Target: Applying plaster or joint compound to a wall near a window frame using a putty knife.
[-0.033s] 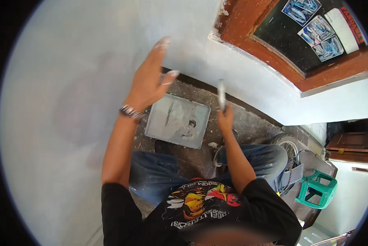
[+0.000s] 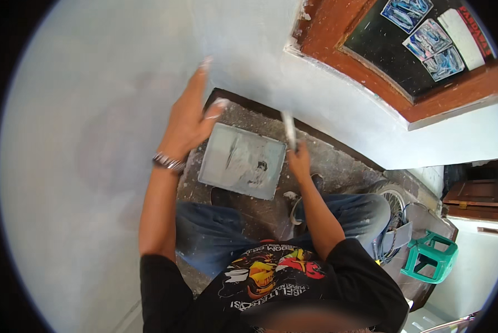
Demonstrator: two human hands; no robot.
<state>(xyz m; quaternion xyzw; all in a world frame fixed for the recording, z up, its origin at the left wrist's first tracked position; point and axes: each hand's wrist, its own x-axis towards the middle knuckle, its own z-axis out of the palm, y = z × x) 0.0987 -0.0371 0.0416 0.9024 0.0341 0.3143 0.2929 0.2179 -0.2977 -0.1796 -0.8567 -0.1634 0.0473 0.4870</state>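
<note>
My left hand point(image 2: 189, 119) is raised beside the pale wall on the left, its whitened fingers stretched out and the thumb apart. Nothing shows in its grasp, and a metal watch band point(image 2: 168, 162) circles the wrist. Lower and to the right, my right hand point(image 2: 299, 162) has its fingers closed around a slim whitish tool point(image 2: 289, 129). That tool points up toward the wall and is blurred, so its exact kind is unclear. Between the two hands a grey rectangular tray point(image 2: 218, 166), smeared with dark marks, lies on the speckled floor.
Pale wall point(image 2: 249, 55) runs along the far side, with a dark strip at its foot. A brown wooden frame point(image 2: 321, 50) around a dark pane is at upper right. On the right are a wheel point(image 2: 392, 198) and a green plastic stool point(image 2: 433, 256). My bent knees flank the tray.
My left hand has shifted a little to the left, uncovering the floor corner by the wall. My right hand and the whitish tool have also moved slightly left.
</note>
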